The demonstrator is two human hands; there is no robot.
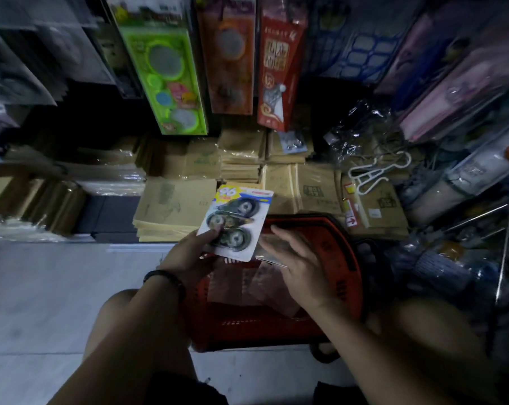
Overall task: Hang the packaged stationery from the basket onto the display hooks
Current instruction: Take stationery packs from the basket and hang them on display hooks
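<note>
A blister card of correction tape rollers (235,222), with a blue and yellow "96" header, is tilted above the red plastic basket (339,258). My left hand (189,252) grips it at its lower left corner. My right hand (295,267) lies flat, fingers apart, over the basket on clear wrapped packets (272,248); whether it holds one I cannot tell. Pinkish packets (247,285) lie in the basket. Packaged items hang above: a green set (167,77), an orange card (228,54) and a red pack (278,65).
Stacks of brown paper notebooks (174,209) sit on the low shelf behind the basket. A white plastic hanger (376,171) and crumpled clear wrap (358,127) lie to the right. Metal hook rods (481,214) stick out at right. Pale floor (57,287) spreads left.
</note>
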